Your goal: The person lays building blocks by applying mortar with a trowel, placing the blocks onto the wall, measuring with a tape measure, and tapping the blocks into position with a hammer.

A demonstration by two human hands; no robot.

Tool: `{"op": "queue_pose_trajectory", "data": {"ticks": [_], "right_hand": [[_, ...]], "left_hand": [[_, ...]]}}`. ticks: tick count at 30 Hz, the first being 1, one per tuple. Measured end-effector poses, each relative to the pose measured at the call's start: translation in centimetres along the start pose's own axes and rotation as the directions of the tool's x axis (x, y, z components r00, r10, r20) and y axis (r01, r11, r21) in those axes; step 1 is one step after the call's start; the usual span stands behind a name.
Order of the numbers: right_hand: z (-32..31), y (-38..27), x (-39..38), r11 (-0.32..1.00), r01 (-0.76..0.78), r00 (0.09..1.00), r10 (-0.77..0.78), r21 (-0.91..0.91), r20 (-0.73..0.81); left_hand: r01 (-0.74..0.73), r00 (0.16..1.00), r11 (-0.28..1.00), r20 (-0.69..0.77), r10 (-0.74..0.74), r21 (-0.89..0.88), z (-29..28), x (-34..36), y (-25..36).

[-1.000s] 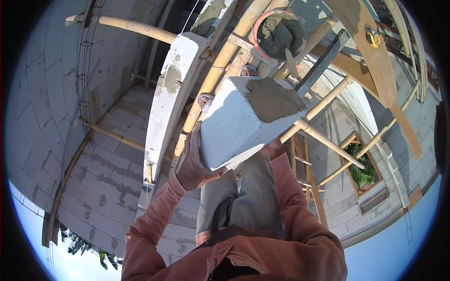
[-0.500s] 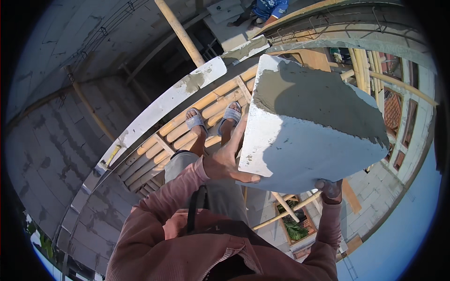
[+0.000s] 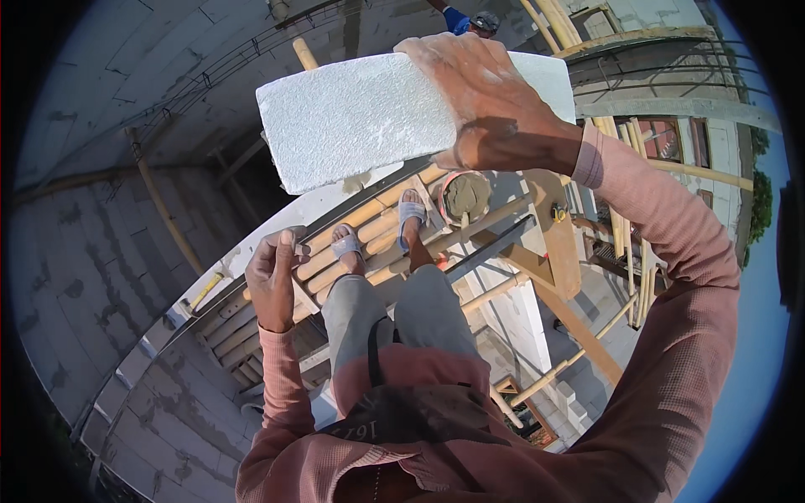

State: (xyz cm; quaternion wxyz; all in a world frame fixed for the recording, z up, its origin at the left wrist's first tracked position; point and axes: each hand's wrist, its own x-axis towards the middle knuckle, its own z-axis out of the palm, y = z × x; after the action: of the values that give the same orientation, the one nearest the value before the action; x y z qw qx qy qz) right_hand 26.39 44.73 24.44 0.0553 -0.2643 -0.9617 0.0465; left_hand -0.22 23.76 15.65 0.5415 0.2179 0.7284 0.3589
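My right hand (image 3: 482,113) grips a white lightweight block (image 3: 352,121) at the top of the view, fingers over its far edge, above the white wall top (image 3: 260,243); whether the block rests on it I cannot tell. My left hand (image 3: 275,281) is raised below and left of the block, clear of it, fingers curled round something small and greyish that I cannot make out. Below the block stands a bucket (image 3: 464,199) of grey mortar with a tool handle sticking out. My sandalled feet (image 3: 345,247) stand on bamboo poles (image 3: 373,225) beside the wall.
A co-worker (image 3: 470,21) in blue is partly visible beyond the block. Boards (image 3: 553,251) at the right carry a yellow tape measure (image 3: 558,214). Bamboo poles (image 3: 633,180) cross the right side. A dark drop (image 3: 243,189) lies left of the wall. A yellow object (image 3: 204,292) sits on the wall top.
The block has moved forward and turned, its mortar face now out of view. My left hand has left it and moved left; my right hand has swung up onto it.
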Motion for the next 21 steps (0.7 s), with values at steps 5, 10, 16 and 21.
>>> {"op": "queue_pose_trajectory", "data": {"ticks": [5,10,16,21], "right_hand": [[6.3,1.8,2.6,0.971,0.213,0.973,-0.221,-0.106,-0.066],[8.5,3.1,3.8,0.962,0.272,0.937,-0.261,-0.015,0.232],[9.3,5.2,4.0,0.971,0.236,0.952,-0.241,0.046,0.19],[8.4,7.4,4.9,0.982,0.147,0.976,-0.163,0.118,0.144]], "left_hand": [[-0.616,0.453,-0.05,0.405,0.794,0.786,3.2,2.9,9.4],[-0.611,0.521,-0.249,0.618,0.589,0.752,10.0,8.6,12.0],[-0.638,0.673,-0.074,0.601,0.43,0.767,12.0,11.0,12.5],[-0.644,0.696,-0.075,0.623,0.356,0.762,12.9,12.1,15.7]]}}
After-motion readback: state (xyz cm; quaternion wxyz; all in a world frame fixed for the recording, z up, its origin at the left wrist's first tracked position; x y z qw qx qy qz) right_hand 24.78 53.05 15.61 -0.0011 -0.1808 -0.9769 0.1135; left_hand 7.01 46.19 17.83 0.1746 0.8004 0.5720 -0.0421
